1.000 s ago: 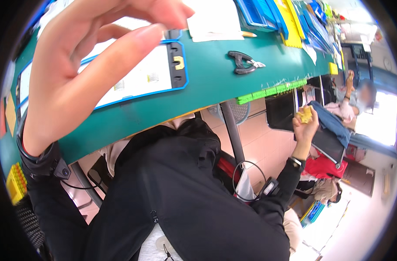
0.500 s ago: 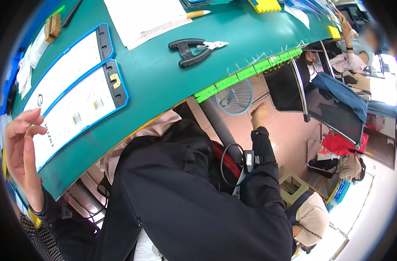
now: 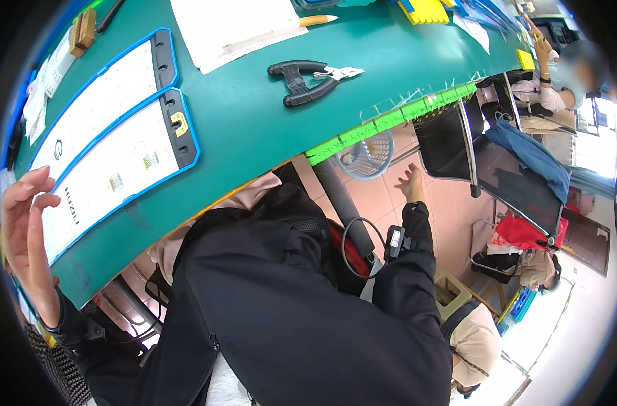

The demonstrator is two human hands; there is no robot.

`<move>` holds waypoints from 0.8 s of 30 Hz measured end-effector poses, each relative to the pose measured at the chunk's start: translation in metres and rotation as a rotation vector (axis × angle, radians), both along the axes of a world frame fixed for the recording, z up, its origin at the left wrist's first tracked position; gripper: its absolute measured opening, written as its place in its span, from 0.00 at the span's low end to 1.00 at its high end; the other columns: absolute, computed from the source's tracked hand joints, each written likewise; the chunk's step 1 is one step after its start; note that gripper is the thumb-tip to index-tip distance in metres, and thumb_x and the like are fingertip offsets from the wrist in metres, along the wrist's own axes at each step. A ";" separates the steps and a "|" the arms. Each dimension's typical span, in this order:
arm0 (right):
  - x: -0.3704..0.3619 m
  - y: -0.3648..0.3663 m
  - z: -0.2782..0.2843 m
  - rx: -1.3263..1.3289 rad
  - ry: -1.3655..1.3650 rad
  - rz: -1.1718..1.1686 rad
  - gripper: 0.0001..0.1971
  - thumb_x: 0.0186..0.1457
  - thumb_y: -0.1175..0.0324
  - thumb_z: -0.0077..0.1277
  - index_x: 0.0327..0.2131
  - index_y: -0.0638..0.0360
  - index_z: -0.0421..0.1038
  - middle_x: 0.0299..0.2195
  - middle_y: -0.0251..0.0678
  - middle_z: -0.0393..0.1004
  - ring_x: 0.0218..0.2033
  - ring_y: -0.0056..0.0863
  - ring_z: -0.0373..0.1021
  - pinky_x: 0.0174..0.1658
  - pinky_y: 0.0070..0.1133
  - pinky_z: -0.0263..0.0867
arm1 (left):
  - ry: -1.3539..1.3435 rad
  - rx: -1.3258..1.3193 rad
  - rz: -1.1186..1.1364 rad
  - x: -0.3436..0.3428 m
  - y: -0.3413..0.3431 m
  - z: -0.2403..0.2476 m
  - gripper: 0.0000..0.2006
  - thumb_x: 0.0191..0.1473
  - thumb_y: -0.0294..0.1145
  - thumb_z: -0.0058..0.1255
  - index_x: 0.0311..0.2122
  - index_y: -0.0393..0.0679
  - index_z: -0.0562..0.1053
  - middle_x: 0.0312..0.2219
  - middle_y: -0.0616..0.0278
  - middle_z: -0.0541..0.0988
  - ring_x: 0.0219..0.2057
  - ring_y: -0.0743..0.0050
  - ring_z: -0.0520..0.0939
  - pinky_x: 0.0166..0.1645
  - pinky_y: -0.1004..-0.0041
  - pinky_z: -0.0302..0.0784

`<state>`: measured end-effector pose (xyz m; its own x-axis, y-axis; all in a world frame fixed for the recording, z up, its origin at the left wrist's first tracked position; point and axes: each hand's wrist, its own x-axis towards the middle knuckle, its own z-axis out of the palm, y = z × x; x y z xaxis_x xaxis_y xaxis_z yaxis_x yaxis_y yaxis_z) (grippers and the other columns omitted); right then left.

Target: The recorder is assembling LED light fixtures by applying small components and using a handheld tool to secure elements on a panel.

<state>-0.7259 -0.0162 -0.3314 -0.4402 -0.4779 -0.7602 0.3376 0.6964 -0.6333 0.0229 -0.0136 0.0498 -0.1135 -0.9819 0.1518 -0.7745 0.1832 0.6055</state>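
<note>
My left hand (image 3: 29,237) is raised at the far left, by the near end of a blue-edged white board case (image 3: 112,166). Its fingers are loosely bent and apart, with nothing visible between them. Small coiled wire pieces (image 3: 150,159) lie on the white face of the case. Below the table edge, over the floor, my right hand (image 3: 411,184) hangs with its fingers spread, holding nothing. Beside it is a light blue mesh basket (image 3: 375,159). Black-handled pliers (image 3: 308,82) rest on the green table (image 3: 240,115), apart from both hands.
White papers with a wooden-handled tool (image 3: 317,20) lie at the table's far side. A bright green foam strip (image 3: 396,120) lines the table edge, with thin threads sticking up. A black chair (image 3: 450,145) stands at right. Other people (image 3: 477,345) sit nearby.
My right hand has opened its fingers and shifted slightly to the right. My left hand has moved a little left. The pliers and board case have stayed on the table.
</note>
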 end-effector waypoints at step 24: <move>0.374 -0.117 0.350 -0.744 0.975 1.606 0.38 0.39 0.78 0.59 0.58 0.57 0.59 0.57 0.44 0.58 0.58 0.40 0.58 0.58 0.29 0.55 | -0.362 -0.050 -0.256 -0.053 -0.001 -0.065 0.31 0.47 0.40 0.58 0.56 0.40 0.63 0.58 0.52 0.62 0.60 0.54 0.61 0.62 0.48 0.55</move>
